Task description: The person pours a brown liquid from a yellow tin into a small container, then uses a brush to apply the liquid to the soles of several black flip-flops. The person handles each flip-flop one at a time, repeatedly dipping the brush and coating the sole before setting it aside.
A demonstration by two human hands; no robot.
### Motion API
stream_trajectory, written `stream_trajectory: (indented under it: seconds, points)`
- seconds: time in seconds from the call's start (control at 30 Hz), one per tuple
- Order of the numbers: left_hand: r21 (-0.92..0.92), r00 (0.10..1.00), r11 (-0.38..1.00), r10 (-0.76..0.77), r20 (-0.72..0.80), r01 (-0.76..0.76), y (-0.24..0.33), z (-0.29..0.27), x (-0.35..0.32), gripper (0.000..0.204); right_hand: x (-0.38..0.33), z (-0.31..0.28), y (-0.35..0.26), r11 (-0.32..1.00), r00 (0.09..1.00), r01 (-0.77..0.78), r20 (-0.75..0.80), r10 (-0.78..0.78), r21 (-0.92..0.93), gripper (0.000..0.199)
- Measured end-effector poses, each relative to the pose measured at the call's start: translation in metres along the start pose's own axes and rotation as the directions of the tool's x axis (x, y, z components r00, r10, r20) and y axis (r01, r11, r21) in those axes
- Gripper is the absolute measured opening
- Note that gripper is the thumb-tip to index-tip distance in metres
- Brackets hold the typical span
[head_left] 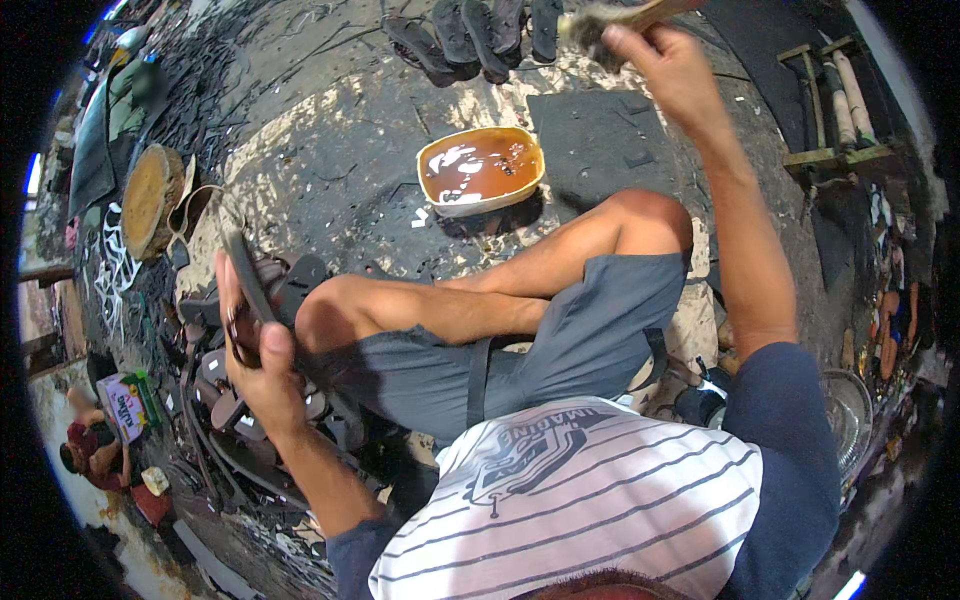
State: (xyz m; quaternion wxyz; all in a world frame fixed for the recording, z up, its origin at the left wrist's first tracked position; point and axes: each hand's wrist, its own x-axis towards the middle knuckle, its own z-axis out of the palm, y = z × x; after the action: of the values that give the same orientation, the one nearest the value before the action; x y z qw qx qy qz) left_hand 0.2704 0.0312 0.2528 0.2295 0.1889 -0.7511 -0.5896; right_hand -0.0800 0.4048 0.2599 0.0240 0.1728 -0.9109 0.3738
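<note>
My left hand (262, 375) is closed round a dark flip-flop sole (256, 275), which stands on edge with the thumb on its near side. My right hand (672, 75) is raised at the upper right, gripping what looks like a brush (598, 32) with a pale handle and a dark, matted head; motion blurs it. Between the hands, beyond my crossed legs, a yellowish tub (428, 196) of glossy amber liquid sits on the floor. Beside my left knee several dark flip-flops (300, 275) lie in a heap, partly hidden by my hand and leg.
Several dark sandals (480, 40) lie in a row at the far side. A dark flat sheet (585, 140) is right of the tub. At left stands a round wooden block (150, 200) beside black scraps (200, 90). A wooden rack (845, 155) stands at right; another person (95, 450) sits at far left.
</note>
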Motion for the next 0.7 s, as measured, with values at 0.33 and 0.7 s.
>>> stream_trajectory:
  seconds: [0.33, 0.7]
  points:
    - [-0.89, 0.946, 0.332, -0.189, 0.263, 0.313, -0.011, 0.15, 0.014, 0.067, -0.112, 0.146, -0.136, 0.709, 0.942, 0.296, -0.073, -0.327, 0.64, 0.031]
    - [-0.945, 0.947, -0.066, 0.0, 0.321, 0.32, -0.024, 0.145, 0.005, 0.079, -0.107, 0.146, -0.133, 0.699, 0.78, 0.622, -0.203, -0.592, 0.353, 0.034]
